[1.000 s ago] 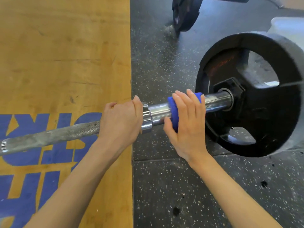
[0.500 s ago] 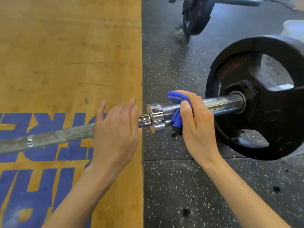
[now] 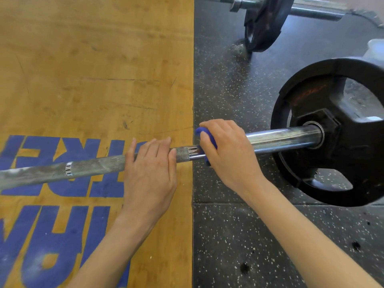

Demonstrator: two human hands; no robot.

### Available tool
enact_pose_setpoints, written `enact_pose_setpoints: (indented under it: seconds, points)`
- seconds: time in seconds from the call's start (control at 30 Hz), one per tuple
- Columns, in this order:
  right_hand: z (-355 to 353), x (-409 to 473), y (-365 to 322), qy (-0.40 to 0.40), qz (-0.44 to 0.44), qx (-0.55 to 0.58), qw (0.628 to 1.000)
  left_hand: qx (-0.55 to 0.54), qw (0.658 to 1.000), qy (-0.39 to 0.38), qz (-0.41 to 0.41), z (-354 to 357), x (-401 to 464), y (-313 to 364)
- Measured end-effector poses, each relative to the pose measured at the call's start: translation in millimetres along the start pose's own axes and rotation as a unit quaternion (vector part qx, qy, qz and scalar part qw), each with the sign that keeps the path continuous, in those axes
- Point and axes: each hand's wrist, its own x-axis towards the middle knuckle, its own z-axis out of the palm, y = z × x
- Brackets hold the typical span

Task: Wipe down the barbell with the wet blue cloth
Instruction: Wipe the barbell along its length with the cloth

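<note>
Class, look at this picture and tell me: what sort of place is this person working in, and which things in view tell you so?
Most likely a gym's weightlifting area. A barbell loaded with a black weight plate lies across a wooden lifting platform and speckled rubber flooring, and a second loaded bar lies behind.

Blue cloth [image 3: 207, 135]; chrome sleeve [image 3: 282, 138]; black plate [image 3: 340, 134]; speckled black floor [image 3: 239, 235]; yellow-brown platform [image 3: 93, 69], blue lettering [image 3: 62, 235].

A gym: wooden lifting platform [image 3: 93, 69] at 9 o'clock, speckled rubber floor [image 3: 228, 96], plate-loaded barbells [image 3: 286, 138] at 3 o'clock.
</note>
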Motion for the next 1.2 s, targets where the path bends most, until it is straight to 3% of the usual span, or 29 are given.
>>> enact_pose_setpoints:
  seconds: [0.07, 0.17, 0.27, 0.37, 0.5, 0.73, 0.9, 1.1, 1.2]
  points:
    - [7, -27, 1, 0.048, -0.041, -0.038, 0.997, 0.006, 1.000, 0.008, 0.003, -1, -1, 0]
    - [16, -51, 6, 0.058, -0.087, -0.071, 0.992, 0.001, 1.000, 0.015, 0.004, -1, -4, 1]
    - [12, -17, 0, 0.061, -0.035, -0.026, 0.997, -0.005, 1.000, 0.007, -0.001, -1, -7, 3]
    - [6, 8, -7, 0.004, 0.048, 0.005, 0.999, -0.007, 1.000, 0.003, -0.004, -2, -8, 3]
    - [6, -36, -4, 0.040, -0.038, -0.030, 0.998, 0.002, 1.000, -0.008, 0.006, -5, -17, 3]
    - [3, -63, -4, 0.040, -0.064, -0.045, 0.996, 0.024, 0.999, -0.007, 0.022, -5, -43, 5]
    - [-3, -42, -18, 0.008, 0.028, -0.003, 1.000, 0.026, 0.999, -0.020, 0.037, -9, -65, 6]
    - [-3, -108, -17, 0.048, -0.033, -0.026, 0.998, 0.000, 0.999, -0.015, 0.044, -13, -88, 10]
    - [-9, -86, -24, 0.021, 0.014, -0.017, 1.000, 0.001, 0.998, -0.023, 0.053, -17, -99, 11]
